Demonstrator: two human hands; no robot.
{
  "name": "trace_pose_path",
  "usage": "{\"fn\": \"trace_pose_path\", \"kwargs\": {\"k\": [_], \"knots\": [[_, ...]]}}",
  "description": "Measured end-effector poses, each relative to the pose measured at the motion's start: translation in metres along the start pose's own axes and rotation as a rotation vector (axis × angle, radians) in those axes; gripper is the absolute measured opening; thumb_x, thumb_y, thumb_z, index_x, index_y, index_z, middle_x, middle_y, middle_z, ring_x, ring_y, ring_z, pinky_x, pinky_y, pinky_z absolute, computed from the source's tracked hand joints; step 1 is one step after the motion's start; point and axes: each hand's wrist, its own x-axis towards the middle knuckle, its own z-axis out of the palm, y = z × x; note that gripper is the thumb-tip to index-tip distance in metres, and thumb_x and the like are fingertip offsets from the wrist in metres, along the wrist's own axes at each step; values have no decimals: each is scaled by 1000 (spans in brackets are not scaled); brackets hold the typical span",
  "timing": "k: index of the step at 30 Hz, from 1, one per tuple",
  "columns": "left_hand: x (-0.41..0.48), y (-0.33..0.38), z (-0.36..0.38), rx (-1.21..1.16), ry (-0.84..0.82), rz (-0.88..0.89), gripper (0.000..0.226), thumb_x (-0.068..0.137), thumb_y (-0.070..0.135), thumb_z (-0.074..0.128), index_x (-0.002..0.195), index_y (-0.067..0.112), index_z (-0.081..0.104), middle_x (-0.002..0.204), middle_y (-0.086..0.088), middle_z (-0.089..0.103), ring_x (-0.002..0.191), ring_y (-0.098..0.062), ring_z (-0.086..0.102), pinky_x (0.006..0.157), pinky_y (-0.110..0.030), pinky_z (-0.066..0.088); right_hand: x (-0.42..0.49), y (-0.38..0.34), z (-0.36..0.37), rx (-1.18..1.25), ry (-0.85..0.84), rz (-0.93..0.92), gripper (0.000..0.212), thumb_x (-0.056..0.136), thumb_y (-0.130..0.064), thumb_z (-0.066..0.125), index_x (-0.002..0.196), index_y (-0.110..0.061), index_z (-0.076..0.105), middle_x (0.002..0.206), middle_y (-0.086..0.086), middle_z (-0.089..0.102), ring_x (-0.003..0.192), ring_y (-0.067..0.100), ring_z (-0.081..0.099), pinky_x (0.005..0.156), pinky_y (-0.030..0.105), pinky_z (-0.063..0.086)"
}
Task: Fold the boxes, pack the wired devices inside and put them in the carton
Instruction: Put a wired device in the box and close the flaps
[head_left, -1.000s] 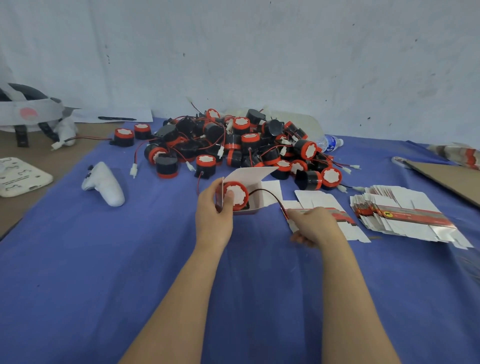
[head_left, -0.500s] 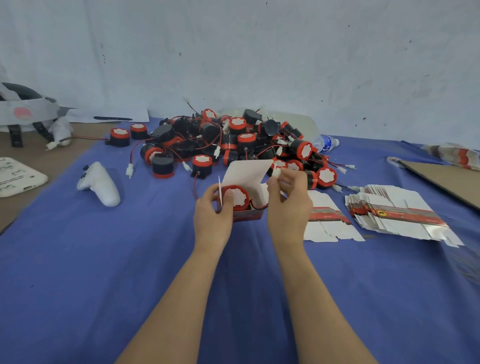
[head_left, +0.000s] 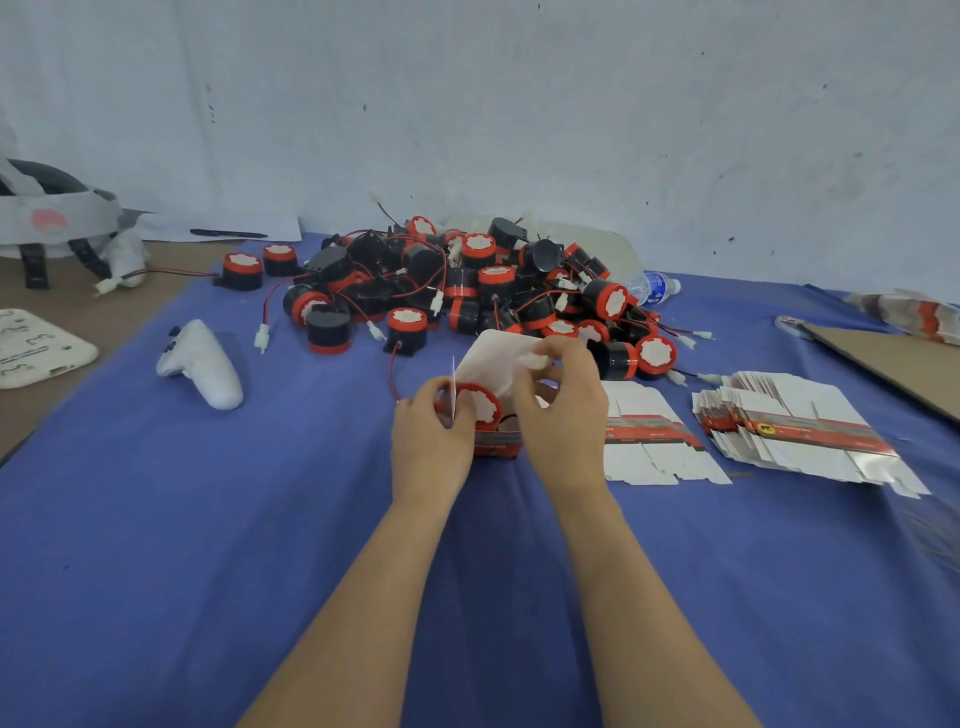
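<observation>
Right hand (head_left: 566, 415) moved up over the box (head_left: 496, 444), fingers pinching the plug (head_left: 535, 359); left hand (head_left: 426, 441) grips its left edge.

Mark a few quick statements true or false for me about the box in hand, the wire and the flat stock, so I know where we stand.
1. A wired device sits inside the box. True.
2. The box's lid is folded shut. False: the flap stands up, open.
3. The right hand pinches a white connector above the box. True.
4. The flat stock lies left of both hands. False: the stack of flat boxes lies to their right.
5. Nothing holds the box's left side. False: the left hand has a grip on it there.
</observation>
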Motion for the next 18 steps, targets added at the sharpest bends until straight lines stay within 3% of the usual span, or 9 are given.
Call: {"fn": "trace_pose_path", "kwargs": {"k": [3,6,9,14,18], "knots": [[-1,0,-1,-10,-4,-18,28,97,34,50,122,25,56,119,-5,56,99,-19,58,87,-41,52,-5,-3,6,-32,-33,-49,25,84,-10,67,93,-24,50,101,-6,50,76,8,54,68,6,41],[-1,0,-1,-19,2,-25,28,97,33,50,123,24,56,119,-5,56,100,-19,58,85,-38,53,-4,-4,6,-96,0,-11,17,86,-10,67,101,-11,59,113,-3,40,75,6,51,68,4,41],[1,-1,0,-17,12,-36,29,96,33,50,123,24,56,119,-5,57,100,-19,59,83,-35,53,-2,-4,2,-147,-18,23,19,88,-9,62,107,-7,64,114,1,44,79,6,52,68,2,40],[3,-3,-1,-76,40,-84,28,95,32,53,122,25,57,118,-6,57,99,-24,60,82,-43,56,0,-4,-6,-160,-156,54,22,91,-6,55,106,-12,70,102,-8,53,78,-5,53,68,-1,38],[5,-4,-3,-82,102,-88,31,95,32,52,125,24,56,121,-6,57,105,-22,58,83,-35,52,-1,-2,-5,-93,-238,107,10,90,-15,61,97,-18,69,97,-10,62,81,-3,57,70,1,42]]}}
